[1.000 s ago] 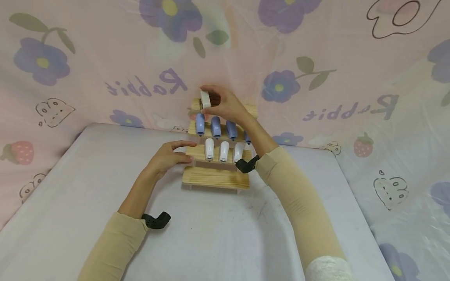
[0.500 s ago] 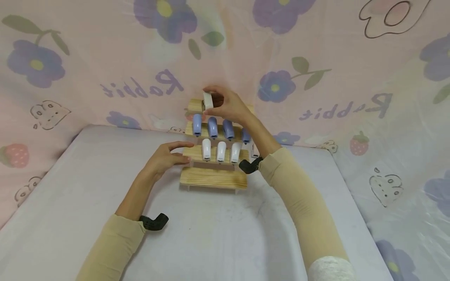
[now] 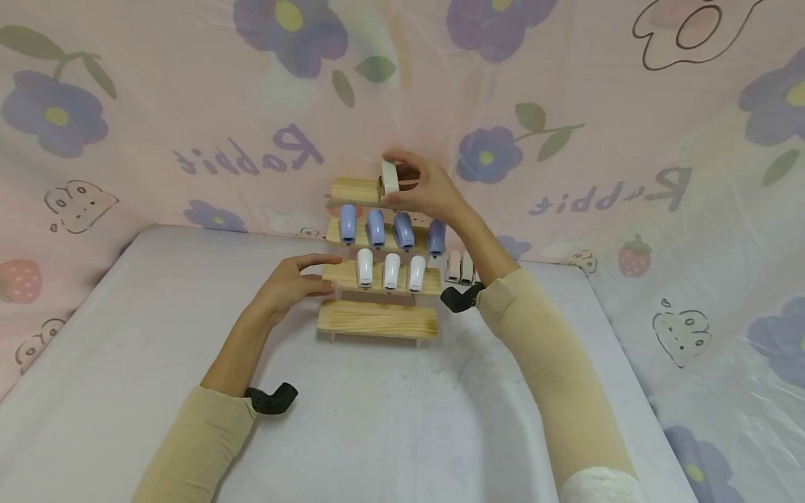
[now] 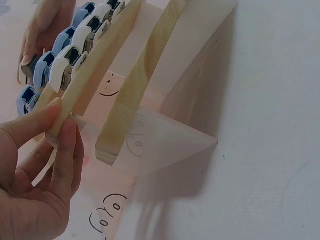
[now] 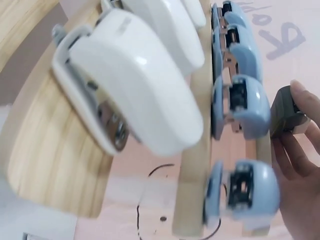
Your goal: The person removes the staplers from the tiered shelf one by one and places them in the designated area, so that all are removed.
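Note:
A tiered wooden display shelf [image 3: 377,320] with clear side supports stands on the table. My right hand [image 3: 430,188] holds a small stapler [image 3: 390,177] upright at the top board, between thumb and fingers. That stapler looks off-white in the head view and dark grey in the right wrist view; whether its base touches the board cannot be told. My left hand [image 3: 291,288] pinches the left end of the second board from the bottom. Three white staplers [image 3: 391,272] sit on that board. Several blue staplers [image 3: 376,228] line the board above it.
Right of the shelf, a pinkish stapler [image 3: 453,267] and a pale grey one [image 3: 467,268] stand on the white-covered table [image 3: 377,419], partly beside my right forearm. A printed curtain [image 3: 251,91] hangs close behind the shelf.
My right hand has slid rightward along the top board with the stapler. The staplers beside the shelf have come out from behind my forearm. The left hand keeps its grip on the board.

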